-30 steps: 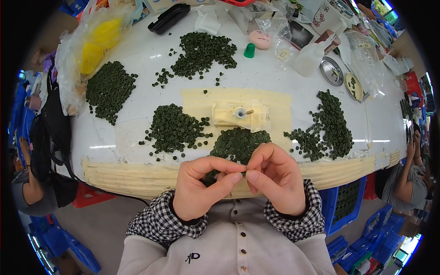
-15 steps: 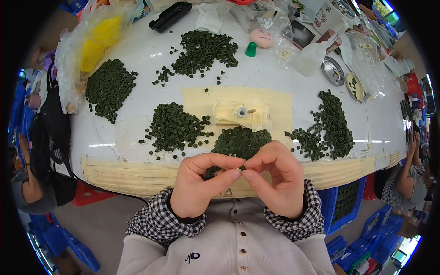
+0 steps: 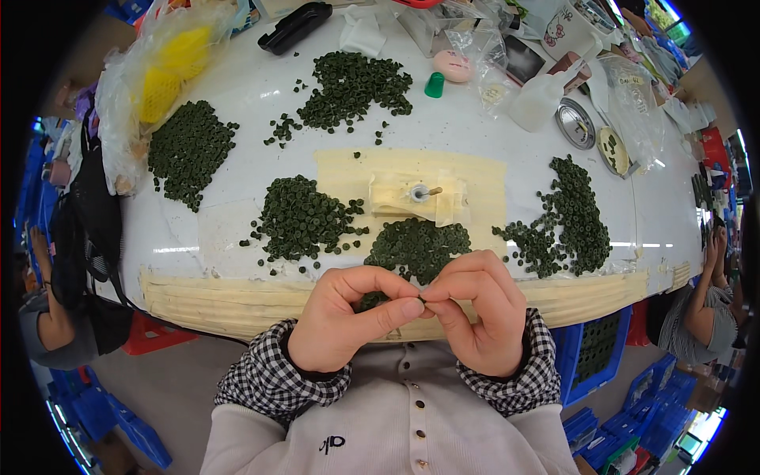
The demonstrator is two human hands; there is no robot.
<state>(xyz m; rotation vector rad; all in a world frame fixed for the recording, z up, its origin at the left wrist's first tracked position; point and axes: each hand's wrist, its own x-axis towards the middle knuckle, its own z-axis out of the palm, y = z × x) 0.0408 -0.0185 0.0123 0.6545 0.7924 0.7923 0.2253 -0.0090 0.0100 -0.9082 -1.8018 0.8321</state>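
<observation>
My left hand (image 3: 336,317) and my right hand (image 3: 484,313) meet at the table's near edge, thumbs and index fingers pinched tip to tip. A sliver of a small dark green part (image 3: 423,298) shows between the fingertips; the fingers cover most of it. Just beyond my hands lies a heap of small round dark green pieces (image 3: 416,244), ring-shaped on top, partly hidden by my right hand. Behind that heap, a tape-wrapped block (image 3: 388,198) carries an upright metal fitting (image 3: 419,192) with a brownish pin pointing right.
More green heaps lie at middle left (image 3: 297,222), far left (image 3: 190,150), far middle (image 3: 356,89) and right (image 3: 578,214). Beige tape (image 3: 222,305) lines the near edge. A white squeeze bottle (image 3: 537,103), round tins (image 3: 575,123) and plastic bags crowd the back right.
Both hands have dropped slightly, and the pinching fingertips have shifted a little toward me. Less of the green part shows between them, and more of the near heap is uncovered.
</observation>
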